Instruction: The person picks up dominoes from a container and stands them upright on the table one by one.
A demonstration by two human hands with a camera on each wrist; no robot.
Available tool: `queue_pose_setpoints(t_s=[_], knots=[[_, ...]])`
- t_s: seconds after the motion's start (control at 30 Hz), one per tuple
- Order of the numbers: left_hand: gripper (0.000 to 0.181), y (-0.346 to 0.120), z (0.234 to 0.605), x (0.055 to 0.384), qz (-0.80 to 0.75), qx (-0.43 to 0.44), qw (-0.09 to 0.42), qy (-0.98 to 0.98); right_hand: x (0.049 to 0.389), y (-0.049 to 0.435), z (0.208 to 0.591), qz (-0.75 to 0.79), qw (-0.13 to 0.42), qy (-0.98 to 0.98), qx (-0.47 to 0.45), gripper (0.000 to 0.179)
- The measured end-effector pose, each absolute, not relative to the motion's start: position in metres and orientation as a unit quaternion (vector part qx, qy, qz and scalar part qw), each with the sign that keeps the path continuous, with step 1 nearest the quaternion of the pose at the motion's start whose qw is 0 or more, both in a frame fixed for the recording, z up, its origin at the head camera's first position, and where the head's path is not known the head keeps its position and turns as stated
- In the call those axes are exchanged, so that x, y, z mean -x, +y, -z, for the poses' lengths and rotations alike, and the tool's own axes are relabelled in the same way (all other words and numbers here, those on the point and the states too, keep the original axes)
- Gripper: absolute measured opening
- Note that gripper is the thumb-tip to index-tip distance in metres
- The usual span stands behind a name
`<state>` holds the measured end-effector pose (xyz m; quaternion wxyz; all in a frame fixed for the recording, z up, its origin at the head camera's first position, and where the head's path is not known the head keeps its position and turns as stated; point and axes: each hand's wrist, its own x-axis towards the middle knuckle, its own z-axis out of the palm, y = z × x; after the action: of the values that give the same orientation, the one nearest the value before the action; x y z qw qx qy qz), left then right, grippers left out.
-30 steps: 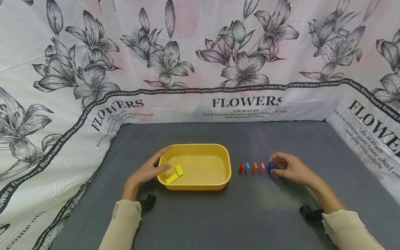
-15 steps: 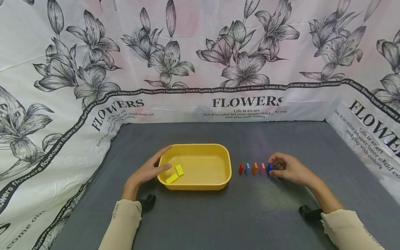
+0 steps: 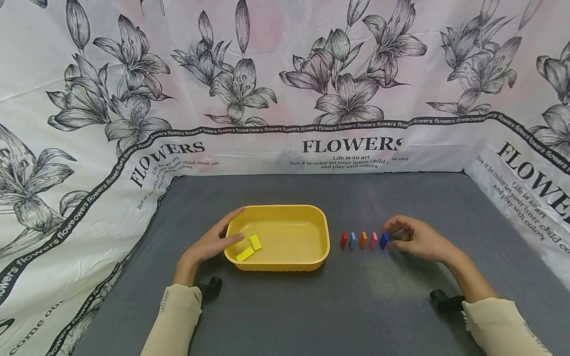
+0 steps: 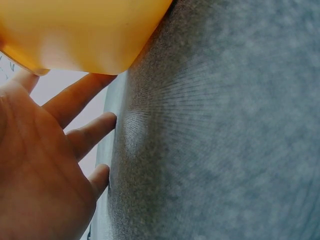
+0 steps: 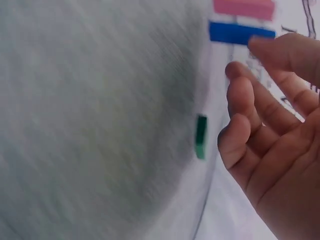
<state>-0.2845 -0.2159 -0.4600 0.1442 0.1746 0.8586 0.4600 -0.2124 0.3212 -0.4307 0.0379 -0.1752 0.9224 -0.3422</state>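
Observation:
My left hand (image 3: 209, 244) rests on the left end of a yellow plastic tray (image 3: 285, 267). Its thumb lies over the rim, and the other fingers are spread along the outer wall (image 4: 75, 45). Two yellow blocks (image 3: 255, 242) lie inside the tray. To the right, small thin blocks stand upright in a row: red (image 3: 344, 240), light blue (image 3: 353, 241), orange (image 3: 363, 240), pink (image 3: 373, 240) and dark blue (image 3: 384, 241). Right beside the dark blue block is my right hand (image 3: 418, 240), its fingers loosely bent and parted, gripping nothing. Whether its fingertips still touch the block is unclear.
A green block (image 5: 201, 136) appears in the right wrist view, beyond the right hand's fingers. Grey cloth (image 3: 311, 311) covers the table. White flower-print fabric (image 3: 276, 148) rises behind and along both sides.
The right hand moved the dark blue block slightly left, toward the pink one, then loosened its pinch and drew a little to the right. The left hand and tray stayed put.

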Motion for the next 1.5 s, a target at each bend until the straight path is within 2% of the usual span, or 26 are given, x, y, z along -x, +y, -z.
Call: queue_pose_setpoints(t_s=[0.2, 0.6, 0.77, 1.03, 1.5], knots=[[0.073, -0.215, 0.460, 0.284, -0.463, -0.168, 0.149, 0.857, 0.213, 0.341, 0.424, 0.259, -0.016, 0.952, 0.161, 0.034], [0.073, -0.216, 0.460, 0.283, -0.459, -0.174, 0.146, 0.859, 0.216, 0.352, 0.433, 0.134, -0.032, 0.970, 0.199, 0.046], [0.073, -0.216, 0.461, 0.283, -0.458, -0.170, 0.147, 0.860, 0.218, 0.352, 0.436, 0.131, -0.026, 0.964, 0.229, 0.042], [0.073, -0.217, 0.461, 0.284, -0.452, -0.172, 0.144, 0.864, 0.215, 0.351, 0.431, 0.097, -0.007, 0.978, 0.184, 0.023], [0.073, -0.215, 0.460, 0.284, -0.456, -0.172, 0.146, 0.861, 0.217, 0.351, 0.430, 0.085, 0.033, 0.979, 0.184, 0.032]])
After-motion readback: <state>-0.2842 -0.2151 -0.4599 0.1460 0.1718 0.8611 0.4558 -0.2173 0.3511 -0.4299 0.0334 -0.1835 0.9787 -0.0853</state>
